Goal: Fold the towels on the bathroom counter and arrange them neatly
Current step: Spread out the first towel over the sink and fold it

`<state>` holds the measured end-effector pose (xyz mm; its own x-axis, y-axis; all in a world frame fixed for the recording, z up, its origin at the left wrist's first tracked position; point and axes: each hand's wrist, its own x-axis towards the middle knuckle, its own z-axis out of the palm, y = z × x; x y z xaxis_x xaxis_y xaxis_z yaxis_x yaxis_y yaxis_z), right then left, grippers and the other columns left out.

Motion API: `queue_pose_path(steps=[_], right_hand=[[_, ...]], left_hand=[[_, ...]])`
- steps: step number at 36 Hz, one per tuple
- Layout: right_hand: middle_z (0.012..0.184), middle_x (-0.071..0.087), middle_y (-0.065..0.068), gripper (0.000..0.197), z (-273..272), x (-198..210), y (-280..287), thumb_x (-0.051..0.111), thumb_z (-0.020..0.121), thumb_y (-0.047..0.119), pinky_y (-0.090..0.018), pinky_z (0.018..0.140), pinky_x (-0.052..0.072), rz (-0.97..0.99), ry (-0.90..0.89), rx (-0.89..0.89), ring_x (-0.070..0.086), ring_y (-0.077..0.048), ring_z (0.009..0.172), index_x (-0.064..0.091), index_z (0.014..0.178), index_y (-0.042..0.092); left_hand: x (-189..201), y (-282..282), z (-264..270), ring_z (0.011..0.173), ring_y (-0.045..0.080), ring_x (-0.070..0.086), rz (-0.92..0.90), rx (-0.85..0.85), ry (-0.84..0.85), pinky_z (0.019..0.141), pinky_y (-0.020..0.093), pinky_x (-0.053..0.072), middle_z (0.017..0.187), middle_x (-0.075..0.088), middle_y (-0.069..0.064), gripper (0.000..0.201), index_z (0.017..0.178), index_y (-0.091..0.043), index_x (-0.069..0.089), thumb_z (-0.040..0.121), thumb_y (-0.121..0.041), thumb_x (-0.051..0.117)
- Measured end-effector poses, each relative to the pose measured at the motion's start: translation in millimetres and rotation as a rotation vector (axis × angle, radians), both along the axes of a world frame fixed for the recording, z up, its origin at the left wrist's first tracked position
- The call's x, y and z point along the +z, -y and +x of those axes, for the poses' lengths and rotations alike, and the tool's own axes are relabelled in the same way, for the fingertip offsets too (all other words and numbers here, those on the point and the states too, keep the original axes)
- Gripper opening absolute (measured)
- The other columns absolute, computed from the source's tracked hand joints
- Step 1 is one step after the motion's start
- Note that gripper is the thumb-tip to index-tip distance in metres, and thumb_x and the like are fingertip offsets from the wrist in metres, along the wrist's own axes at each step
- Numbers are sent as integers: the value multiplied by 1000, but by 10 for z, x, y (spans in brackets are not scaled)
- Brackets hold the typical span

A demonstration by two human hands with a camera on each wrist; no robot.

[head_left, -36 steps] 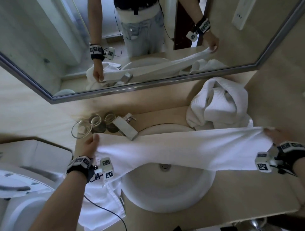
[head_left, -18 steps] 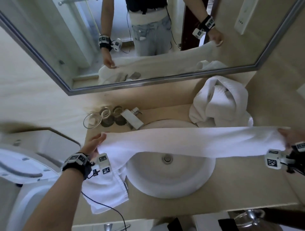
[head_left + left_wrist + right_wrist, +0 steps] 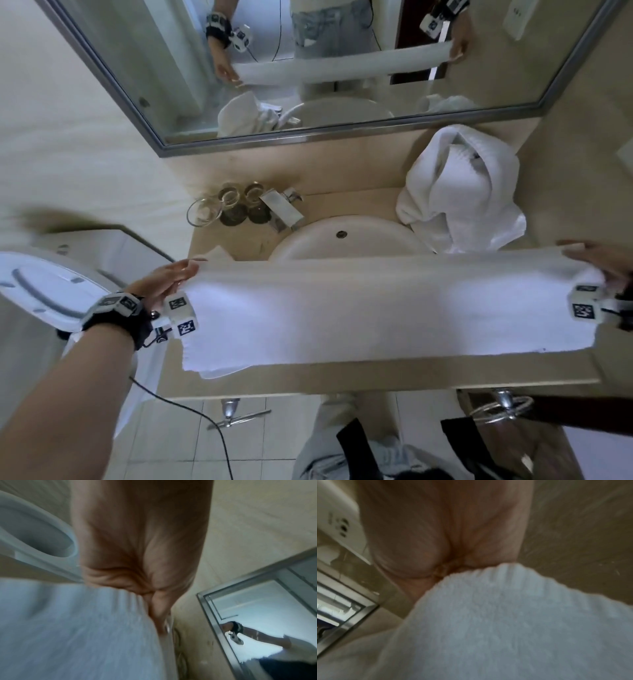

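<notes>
Mirror (image 3: 342,61) spanning the wall from 10 to 2 o'clock, reflecting both hands and the stretched cloth. Beige counter (image 3: 376,378) running across the centre, front edge at 6 o'clock. White toilet (image 3: 44,291) sitting at 9 o'clock, beside the counter's left end.

White towel (image 3: 376,308) hanging as a long horizontal band across the centre, held clear of the counter, covering the near half of the round basin (image 3: 342,240). Lower edge drooping at its left corner, toward 7 o'clock. Surface motion-blurred.

Crumpled towel pile (image 3: 459,192) lying at 2 o'clock on the counter's back right corner, unfolded, just beside the basin rim.

Left hand (image 3: 164,284) pinching the towel's left end at 9 o'clock; left wrist view showing thumb and fingers pressed together on gathered cloth (image 3: 68,628). Right hand (image 3: 603,263) gripping the right end at 3 o'clock, partly cut by the frame edge; right wrist view showing cloth (image 3: 505,615) bunching out of the closed palm (image 3: 436,534), individual fingers not resolving.

Chrome faucet (image 3: 282,209) standing at 12 o'clock behind the basin. Three glass cups (image 3: 226,207) grouping at 11 o'clock, just left of the faucet.
</notes>
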<state>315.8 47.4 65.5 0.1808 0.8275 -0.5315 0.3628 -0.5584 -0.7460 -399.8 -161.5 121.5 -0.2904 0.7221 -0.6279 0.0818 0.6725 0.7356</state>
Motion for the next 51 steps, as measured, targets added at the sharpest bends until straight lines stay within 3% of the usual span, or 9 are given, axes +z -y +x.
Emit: queue_pose_path(steps=[4, 6, 12, 19, 27, 31, 35, 42, 51], right_hand=[[105, 65, -4, 14, -152, -229, -103, 61, 89, 18, -48, 87, 53, 49, 65, -41, 63, -32, 101, 66, 93, 30], [110, 55, -5, 21, -287, -316, -58, 59, 90, 11, -23, 78, 55, 46, 84, -97, 54, -37, 118, 66, 98, 30], [44, 50, 40, 28, -630, -625, -64, 56, 90, 5, 4, 41, 37, 86, 210, -172, 49, 25, 45, 58, 103, 29], [139, 48, -19, 71, -771, -800, -49, 69, 82, 39, -45, 100, 40, -154, 352, -223, 50, -39, 122, 39, 140, 9], [142, 42, -22, 76, -652, -991, 406, 70, 82, 34, -49, 100, 41, -435, 428, -56, 47, -43, 121, 38, 141, -1], [137, 51, -16, 100, -202, -1473, 565, 74, 52, 61, -49, 96, 47, -464, 479, 15, 57, -38, 110, 49, 136, 14], [153, 32, -7, 77, -337, -1191, 887, 60, 79, 46, -38, 106, 40, -324, 561, 220, 43, -29, 131, 26, 147, 31], [132, 52, -25, 47, -176, -931, 751, 61, 88, 14, -43, 99, 46, -275, 396, -146, 54, -38, 118, 48, 130, -3], [150, 28, -17, 62, -459, -580, 1319, 55, 89, 25, -47, 104, 40, -323, 913, 483, 36, -35, 135, 28, 144, 15]], left_hand=[[-369, -144, 71, 50, 8, 53, 87, 170, -90, 43, 18, 42, 67, 66, 1, 20, 105, -12, 67, 97, -22, 52], [-609, -214, 168, 67, 20, 55, 76, 184, -196, 57, 23, 47, 89, 68, 14, 23, 114, -8, 66, 97, -17, 54], [-1019, -451, 432, 80, 27, 59, 96, 232, -499, 58, 14, 46, 106, 65, 17, 28, 119, -8, 66, 96, -13, 50], [-1133, -530, 307, 107, 33, 59, -15, 322, -474, 85, 30, 43, 117, 63, 18, 37, 125, -5, 60, 91, -20, 59], [-1089, -307, 236, 56, 25, 46, -123, 226, -329, 58, 29, 39, 62, 48, 10, 39, 70, -9, 56, 74, -40, 78], [-1199, -213, 97, 110, 31, 59, -287, 43, -180, 99, 46, 45, 113, 65, 9, 75, 116, -9, 60, 58, -51, 86], [-1147, -144, 195, 123, 32, 50, -326, 10, -190, 103, 46, 38, 132, 56, 12, 68, 129, -11, 50, 75, -42, 77], [-1044, 55, 499, 78, 26, 54, -253, -50, -472, 57, 27, 42, 101, 56, 16, 43, 125, 5, 53, 94, -25, 59], [-1089, 214, 477, 80, 33, 60, -311, -32, -451, 76, 44, 56, 95, 63, 23, 31, 118, 1, 58, 91, -14, 62]])
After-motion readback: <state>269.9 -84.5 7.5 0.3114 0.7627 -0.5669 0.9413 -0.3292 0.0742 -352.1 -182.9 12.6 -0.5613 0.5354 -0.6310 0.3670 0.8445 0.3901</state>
